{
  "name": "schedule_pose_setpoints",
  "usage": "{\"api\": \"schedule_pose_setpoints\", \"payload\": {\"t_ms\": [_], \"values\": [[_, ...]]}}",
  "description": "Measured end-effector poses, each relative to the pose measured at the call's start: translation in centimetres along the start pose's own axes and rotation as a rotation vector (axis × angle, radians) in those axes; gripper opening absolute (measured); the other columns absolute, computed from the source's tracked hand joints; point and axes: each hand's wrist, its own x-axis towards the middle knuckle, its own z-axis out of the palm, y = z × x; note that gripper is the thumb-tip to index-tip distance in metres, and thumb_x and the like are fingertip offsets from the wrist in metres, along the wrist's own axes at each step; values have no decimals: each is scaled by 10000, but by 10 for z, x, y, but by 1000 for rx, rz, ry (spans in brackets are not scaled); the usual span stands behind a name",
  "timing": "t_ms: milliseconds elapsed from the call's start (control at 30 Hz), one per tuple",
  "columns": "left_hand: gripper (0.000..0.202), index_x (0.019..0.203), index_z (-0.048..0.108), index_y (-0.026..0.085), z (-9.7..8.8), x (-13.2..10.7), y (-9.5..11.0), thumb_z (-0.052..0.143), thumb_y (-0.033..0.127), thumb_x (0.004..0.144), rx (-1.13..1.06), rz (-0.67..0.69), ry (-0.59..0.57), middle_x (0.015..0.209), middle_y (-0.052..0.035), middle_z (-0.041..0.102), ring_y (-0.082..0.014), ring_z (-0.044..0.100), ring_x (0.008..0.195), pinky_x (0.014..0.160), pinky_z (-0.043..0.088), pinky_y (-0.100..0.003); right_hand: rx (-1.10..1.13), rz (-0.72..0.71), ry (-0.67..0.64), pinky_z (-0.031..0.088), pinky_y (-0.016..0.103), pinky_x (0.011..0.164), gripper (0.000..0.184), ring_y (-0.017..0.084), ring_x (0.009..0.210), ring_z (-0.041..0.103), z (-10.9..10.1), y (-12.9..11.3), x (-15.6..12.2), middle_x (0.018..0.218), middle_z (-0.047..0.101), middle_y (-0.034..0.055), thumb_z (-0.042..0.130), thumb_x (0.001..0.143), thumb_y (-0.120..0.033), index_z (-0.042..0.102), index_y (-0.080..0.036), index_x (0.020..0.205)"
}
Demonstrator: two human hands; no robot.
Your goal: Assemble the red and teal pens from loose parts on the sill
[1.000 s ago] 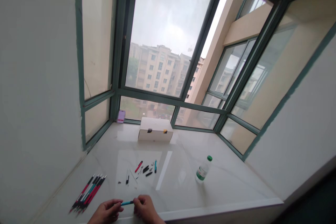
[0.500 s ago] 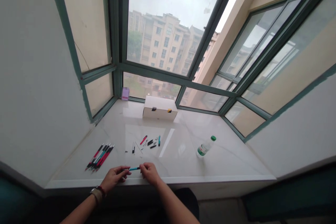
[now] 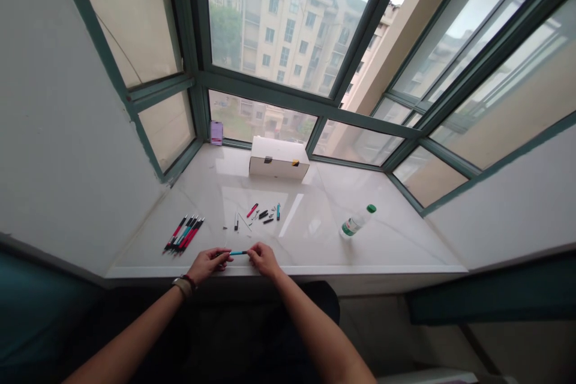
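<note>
A blue pen (image 3: 238,252) spans the gap between my two hands, just above the front edge of the white sill. My left hand (image 3: 212,262) grips its left end, fingers closed around it. The right end is pinched by my right hand (image 3: 263,259). Beyond my hands lie loose pen parts: a pink barrel (image 3: 252,210), a blue barrel (image 3: 278,212), a white-and-black piece (image 3: 236,221) and several small black pieces (image 3: 263,215). Left of my left hand rests a bundle of red, black, white and blue pens (image 3: 183,235), side by side.
A white box (image 3: 279,167) stands at the back against the window. To the right, a clear plastic bottle (image 3: 355,222) with a green cap stands on the sill (image 3: 310,249). A purple card-like item (image 3: 216,133) leans in the back left corner.
The camera view has tilted downward, so the whole scene sits higher in the picture. Both hands keep their hold on the blue pen, with little other visible change.
</note>
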Motion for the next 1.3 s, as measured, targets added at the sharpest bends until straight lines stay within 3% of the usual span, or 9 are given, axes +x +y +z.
{"api": "schedule_pose_setpoints", "payload": {"t_ms": [467, 700, 867, 1100, 1300], "values": [[578, 1040, 664, 117, 7, -4, 3, 771, 545, 668, 68, 34, 7, 828, -98, 759, -159, 644, 671, 661, 545, -295, -82, -64, 22, 392, 235, 565, 365, 130, 538, 530, 0, -3, -1, 583, 584, -11, 540, 912, -514, 638, -180, 802], [516, 965, 711, 140, 16, -7, 11, 716, 583, 699, 189, 52, 2, 836, -79, 739, -170, 616, 679, 584, 526, -274, 67, 5, 48, 390, 234, 488, 467, 116, 474, 510, 2, 4, 3, 614, 602, 4, 500, 902, -612, 591, -174, 768], [550, 867, 722, 136, 19, -5, 14, 614, 663, 754, 203, 42, 53, 817, -81, 716, -158, 593, 647, 540, 501, -252, 274, 16, 14, 397, 218, 435, 503, 106, 460, 513, -4, 1, 5, 656, 620, 8, 471, 898, -638, 611, -154, 905], [564, 889, 710, 138, 19, -4, 7, 577, 675, 778, 227, 25, 34, 754, -61, 694, -148, 565, 592, 529, 472, -248, 456, 33, 44, 419, 224, 407, 462, 116, 454, 525, -11, -2, 9, 663, 635, 1, 599, 836, -575, 564, -156, 1026], [494, 891, 691, 147, 24, -7, 7, 555, 618, 831, 333, 80, -12, 753, -50, 690, -140, 545, 579, 534, 439, -239, 392, 16, 37, 424, 235, 450, 389, 109, 466, 516, -11, -2, 7, 674, 649, 17, 637, 821, -553, 573, -171, 851]]}}
